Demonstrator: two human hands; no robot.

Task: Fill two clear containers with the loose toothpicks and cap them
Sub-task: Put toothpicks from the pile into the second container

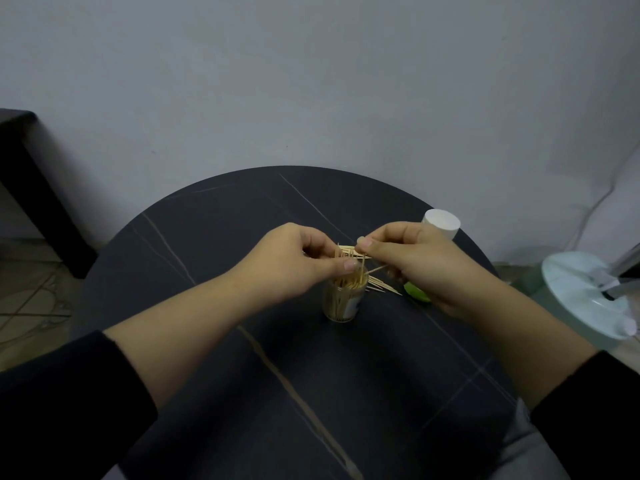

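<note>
Dim, flat, bluish light; source not apparent. Dark table (242, 237) shows no glare and only faint shadows. Wide-angle bending at edges; sleeves (69, 393) soft, slightly blurred.

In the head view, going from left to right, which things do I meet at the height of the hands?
Left hand, clear container of toothpicks, right hand, pale round base at the far right.

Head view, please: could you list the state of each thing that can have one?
Left hand: pinches a toothpick bundle.
Right hand: pinches the same bundle.
Clear container: upright, uncapped, nearly full of toothpicks.
Loose toothpicks: lying on the table beside it.
Green lid: off, on the table under the right hand.
White cap: upright; what is below is hidden.
</note>
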